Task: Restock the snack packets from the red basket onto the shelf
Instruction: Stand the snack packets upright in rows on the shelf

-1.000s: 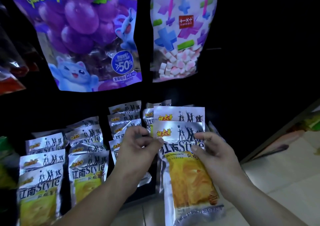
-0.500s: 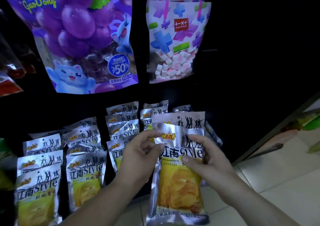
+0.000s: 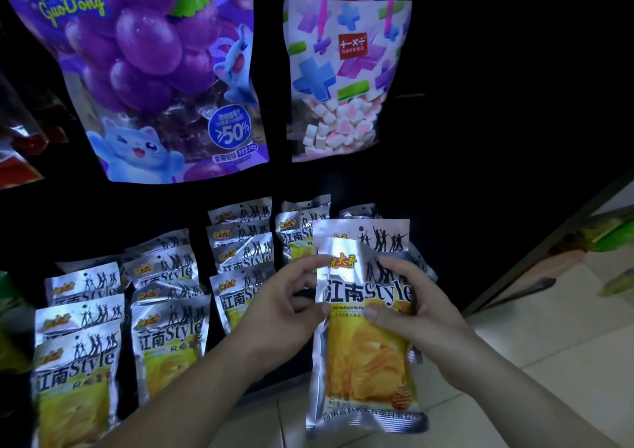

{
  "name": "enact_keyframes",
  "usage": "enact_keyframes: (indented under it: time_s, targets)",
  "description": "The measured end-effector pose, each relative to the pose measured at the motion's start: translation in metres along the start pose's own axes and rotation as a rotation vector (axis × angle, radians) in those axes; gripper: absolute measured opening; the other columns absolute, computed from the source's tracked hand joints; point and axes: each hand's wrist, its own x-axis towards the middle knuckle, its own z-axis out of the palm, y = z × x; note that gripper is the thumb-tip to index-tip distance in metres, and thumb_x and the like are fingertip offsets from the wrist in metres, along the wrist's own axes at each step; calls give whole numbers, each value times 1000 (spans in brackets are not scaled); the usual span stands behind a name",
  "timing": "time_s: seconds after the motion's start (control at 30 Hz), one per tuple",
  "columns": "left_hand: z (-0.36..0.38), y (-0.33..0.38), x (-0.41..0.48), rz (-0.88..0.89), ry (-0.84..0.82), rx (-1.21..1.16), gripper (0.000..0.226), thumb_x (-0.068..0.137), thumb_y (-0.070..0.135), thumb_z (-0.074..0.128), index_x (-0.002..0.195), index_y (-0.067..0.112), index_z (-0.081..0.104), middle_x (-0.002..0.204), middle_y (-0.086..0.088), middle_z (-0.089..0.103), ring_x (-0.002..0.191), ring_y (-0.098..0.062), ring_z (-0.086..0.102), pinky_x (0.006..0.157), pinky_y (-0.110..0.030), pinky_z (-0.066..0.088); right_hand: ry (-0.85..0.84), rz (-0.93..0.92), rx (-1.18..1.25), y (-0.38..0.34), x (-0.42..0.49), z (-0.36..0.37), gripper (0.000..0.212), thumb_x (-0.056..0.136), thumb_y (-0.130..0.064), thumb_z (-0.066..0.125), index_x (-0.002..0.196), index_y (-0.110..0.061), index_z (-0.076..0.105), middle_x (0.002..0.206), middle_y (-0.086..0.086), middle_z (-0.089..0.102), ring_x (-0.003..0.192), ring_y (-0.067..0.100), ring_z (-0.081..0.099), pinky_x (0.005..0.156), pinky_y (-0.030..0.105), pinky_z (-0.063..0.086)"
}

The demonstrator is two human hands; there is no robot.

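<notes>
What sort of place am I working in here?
Likely a shop's snack aisle: rows of identical silver-and-yellow snack packets, with a purple grape-candy bag and a pastel marshmallow bag hanging above.

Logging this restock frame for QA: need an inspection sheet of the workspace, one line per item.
Surface: dark shelf holding overlapping rows of silver-and-yellow packets; pale tiled floor at lower right.
Job's things: one snack packet held upright in front of the rightmost row; red basket not in view.
Clutter: nothing seen.
Hands: left hand pinches the snack packet's upper left edge; right hand grips its right side, thumb across the front.
Cables: nothing seen.
Surroundings: purple grape bag and marshmallow bag above the rows; red packaging at the left edge; green items far right, blurred.
</notes>
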Motion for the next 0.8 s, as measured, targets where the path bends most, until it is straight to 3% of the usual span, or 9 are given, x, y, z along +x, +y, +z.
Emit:
enact_keyframes:
  time_s: [0.1, 0.23, 0.33, 0.4, 0.47, 0.53, 0.67, 0.8]
  targets:
    - [-1, -4, 3, 13, 27, -31, 59, 92, -5, 69, 127, 41, 66, 102, 1, 60, 57, -5, 59, 51, -14, 44, -67, -11, -60, 2, -1, -2, 97, 52, -27, 100, 135, -48, 54, 137, -3, 57, 106, 15, 71, 78, 33, 62]
    - [-1, -8, 4, 28, 46, 9, 59, 90, -3, 73, 128, 43, 67, 106, -1, 57, 53, -8, 56, 51, -16, 43, -44, -48, -55, 2, 0, -3, 93, 59, -14, 96, 136, -45, 55, 134, -3, 62, 105, 12, 71, 80, 32, 62]
    - [-3, -10, 4, 19, 32, 30, 57, 92, 6, 74, 126, 51, 66, 86, 13, 59, 58, -21, 49, 52, -30, 39, -50, -57, -57, 2, 0, -3, 90, 62, -7, 93, 136, -42, 55, 128, -3, 66, 102, 14, 72, 79, 34, 62]
    - [-4, -12, 3, 16, -37, 95, 55, 94, 19, 73, 131, 57, 59, 77, 6, 55, 64, -21, 45, 56, -32, 44, -57, -53, -89, 3, 1, -4, 85, 64, -9, 93, 132, -45, 59, 131, -2, 63, 105, 16, 72, 81, 37, 62]
    - [-2, -12, 1, 25, -147, 151, 60, 92, 28, 75, 138, 60, 51, 105, 8, 61, 89, -15, 63, 84, -33, 59, -55, -48, -131, 5, 1, -5, 79, 66, -10, 93, 128, -47, 61, 134, 0, 58, 107, 16, 71, 81, 38, 62]
    - [2, -12, -1, 46, -184, 211, 70, 87, 28, 81, 141, 58, 48, 135, 16, 55, 122, -13, 61, 101, -40, 56, -55, -47, -167, 6, 1, -7, 76, 68, -10, 93, 128, -45, 61, 134, 0, 57, 108, 16, 70, 81, 37, 62]
    - [7, -13, 1, -25, -148, 108, 78, 79, 14, 88, 134, 57, 56, 122, -2, 60, 91, -10, 68, 81, -36, 61, -99, 2, -147, 4, -2, -11, 76, 67, -3, 91, 129, -38, 62, 124, 0, 68, 106, 19, 72, 82, 38, 62]
    - [12, -14, 0, -70, -255, 52, 82, 77, 9, 89, 135, 56, 56, 143, 4, 59, 126, -16, 62, 100, -37, 57, -117, 105, -171, 4, -7, -15, 78, 66, 1, 90, 129, -35, 61, 114, 5, 74, 103, 25, 73, 84, 46, 62]
